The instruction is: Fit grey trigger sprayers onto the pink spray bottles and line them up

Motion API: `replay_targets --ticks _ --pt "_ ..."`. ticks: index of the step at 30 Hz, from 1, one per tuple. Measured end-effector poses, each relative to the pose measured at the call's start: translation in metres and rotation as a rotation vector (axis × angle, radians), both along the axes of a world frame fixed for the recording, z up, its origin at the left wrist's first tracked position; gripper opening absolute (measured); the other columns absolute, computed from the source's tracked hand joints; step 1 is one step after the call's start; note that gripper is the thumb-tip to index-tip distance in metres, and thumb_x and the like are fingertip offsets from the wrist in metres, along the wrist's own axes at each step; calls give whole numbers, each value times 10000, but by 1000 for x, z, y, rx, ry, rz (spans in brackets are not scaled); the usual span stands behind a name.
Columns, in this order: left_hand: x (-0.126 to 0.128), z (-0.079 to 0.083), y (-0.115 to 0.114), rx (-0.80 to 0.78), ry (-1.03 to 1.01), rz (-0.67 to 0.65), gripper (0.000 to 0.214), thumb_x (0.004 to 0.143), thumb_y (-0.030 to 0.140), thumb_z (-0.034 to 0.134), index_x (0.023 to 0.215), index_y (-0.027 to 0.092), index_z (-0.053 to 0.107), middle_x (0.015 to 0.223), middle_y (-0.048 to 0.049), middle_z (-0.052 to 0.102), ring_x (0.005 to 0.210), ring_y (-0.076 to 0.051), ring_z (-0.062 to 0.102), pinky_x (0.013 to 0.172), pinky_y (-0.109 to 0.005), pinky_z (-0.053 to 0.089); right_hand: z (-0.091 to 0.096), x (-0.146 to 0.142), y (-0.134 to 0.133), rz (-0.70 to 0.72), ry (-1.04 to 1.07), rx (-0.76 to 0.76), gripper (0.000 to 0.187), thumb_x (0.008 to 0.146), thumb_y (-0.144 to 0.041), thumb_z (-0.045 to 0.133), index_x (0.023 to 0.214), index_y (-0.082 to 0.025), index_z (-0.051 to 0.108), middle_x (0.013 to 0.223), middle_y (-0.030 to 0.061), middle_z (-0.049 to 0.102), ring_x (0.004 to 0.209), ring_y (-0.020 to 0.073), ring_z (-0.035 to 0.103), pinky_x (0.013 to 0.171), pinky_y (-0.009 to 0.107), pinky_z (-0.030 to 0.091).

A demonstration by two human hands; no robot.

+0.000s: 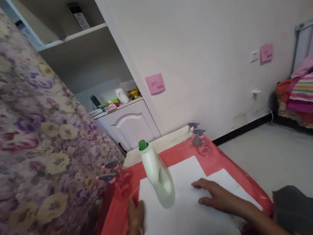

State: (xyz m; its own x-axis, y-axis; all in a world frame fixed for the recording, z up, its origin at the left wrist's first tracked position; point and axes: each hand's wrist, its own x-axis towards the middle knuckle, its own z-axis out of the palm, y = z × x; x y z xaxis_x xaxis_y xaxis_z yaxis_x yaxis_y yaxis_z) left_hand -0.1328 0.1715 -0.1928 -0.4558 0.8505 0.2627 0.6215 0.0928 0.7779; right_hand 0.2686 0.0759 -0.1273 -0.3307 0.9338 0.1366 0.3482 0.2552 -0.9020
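Observation:
A pale green detergent jug (pixel 161 181) with a built-in handle stands on a white cloth (pixel 182 224). Its neck has no cap, and a green spout (pixel 142 144) shows at the mouth. To the left of the jug, my left hand (pixel 135 212) rests at the edge of the cloth, holding nothing, fingers pointing forward. On the other side, my right hand (pixel 212 194) lies over the cloth with its fingers apart and nothing in them. Neither hand touches the jug.
Clear spray bottles with grey-and-pink triggers stand at the left edge (pixel 121 185) and far right corner (pixel 203 148) of the red-covered table (pixel 113 232). A floral curtain (pixel 36 154) hangs at left. Behind are a cabinet (pixel 130 124) and a wall (pixel 194 52); a bed (pixel 312 96) stands right.

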Motion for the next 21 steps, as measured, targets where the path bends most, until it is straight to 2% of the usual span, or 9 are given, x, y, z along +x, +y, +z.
replay_targets --ticks 2,4,6,11,15,21 --pt "4 -6 -8 6 8 -78 454 718 272 544 1159 165 563 1205 -108 653 1137 -248 613 985 -362 481 10 24 17 -80 24 47 536 755 -332 663 1268 -195 590 1291 123 639 1183 284 593 1047 440 442" --pt "5 -10 -13 21 23 -119 417 701 285 542 1098 169 597 1196 -115 661 1164 -259 600 1029 -381 453 12 48 38 -176 55 83 542 737 -327 673 1255 -189 600 1303 128 636 1178 296 602 1025 456 459" --pt "3 -11 -15 39 41 -145 391 679 311 550 1038 174 623 1158 -120 676 1155 -278 604 1049 -406 441 7 72 63 -299 119 113 556 692 -320 699 1230 -204 618 1281 116 654 1182 310 602 1014 474 464" --pt "-1 -11 -13 67 91 -157 355 635 373 564 942 214 645 1090 -108 699 1116 -320 618 1059 -464 429 -16 115 125 -470 138 113 651 597 -344 741 1215 -198 596 1229 127 666 1185 370 585 1005 535 446" --pt "-3 -15 -12 65 135 -156 380 640 405 557 955 208 640 1109 -126 695 1125 -329 610 1056 -477 426 -39 119 162 -535 154 85 747 520 -362 798 1206 -159 583 1224 166 649 1188 409 567 1010 553 430" --pt "-7 -21 -15 35 161 -152 419 688 439 539 1008 186 633 1140 -132 684 1131 -310 613 1030 -454 460 -67 102 195 -549 219 121 828 434 -281 850 1213 -208 577 1252 139 629 1191 392 564 1018 548 426"
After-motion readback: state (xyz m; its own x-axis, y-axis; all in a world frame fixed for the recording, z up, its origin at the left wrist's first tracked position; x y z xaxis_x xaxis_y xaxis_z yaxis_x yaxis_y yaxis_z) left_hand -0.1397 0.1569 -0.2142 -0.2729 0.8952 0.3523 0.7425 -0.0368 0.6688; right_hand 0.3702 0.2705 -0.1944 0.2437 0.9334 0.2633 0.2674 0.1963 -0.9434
